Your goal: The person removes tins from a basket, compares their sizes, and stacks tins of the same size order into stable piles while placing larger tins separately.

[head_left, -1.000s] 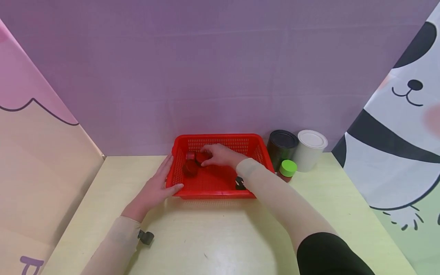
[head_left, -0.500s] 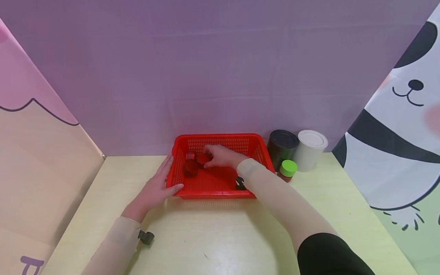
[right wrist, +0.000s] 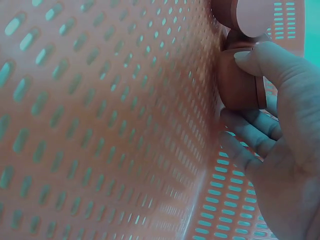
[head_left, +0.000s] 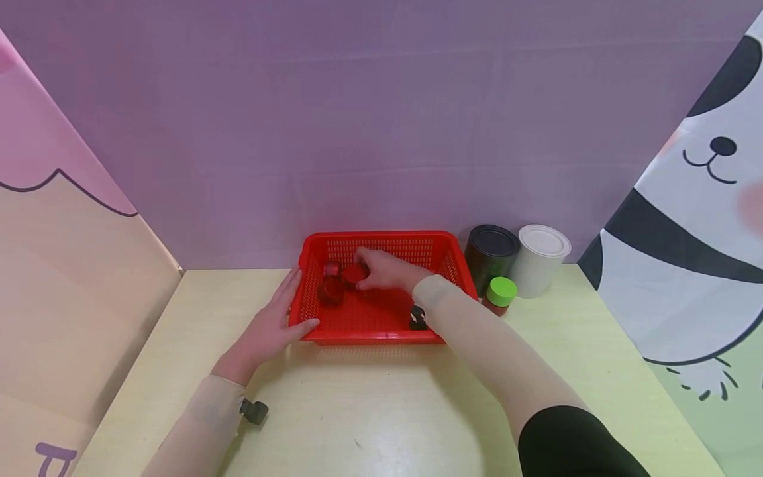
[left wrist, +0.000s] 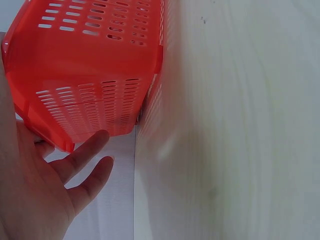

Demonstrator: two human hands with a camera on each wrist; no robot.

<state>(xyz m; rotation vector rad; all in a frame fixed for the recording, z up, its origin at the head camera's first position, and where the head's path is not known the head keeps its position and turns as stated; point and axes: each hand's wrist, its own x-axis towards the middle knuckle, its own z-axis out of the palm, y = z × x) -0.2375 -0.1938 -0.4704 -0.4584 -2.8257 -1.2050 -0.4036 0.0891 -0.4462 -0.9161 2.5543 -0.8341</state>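
Note:
A red plastic basket with slotted walls stands against the back wall. My left hand rests at its left side, thumb over the front rim and the other fingers extended along the outside. In the left wrist view those fingers look spread and straight. My right hand reaches inside and holds a small round jar between thumb and fingers. Another jar sits in the basket's left part, and a smaller red-topped item lies behind it. Their labels cannot be read.
Right of the basket stand a dark canister, a white canister and a small jar with a green lid. The pale wooden table spreads out in front, with a purple backdrop behind.
My right hand has shifted slightly to the right inside the basket, staying at the same jar. My left hand and the basket have barely moved.

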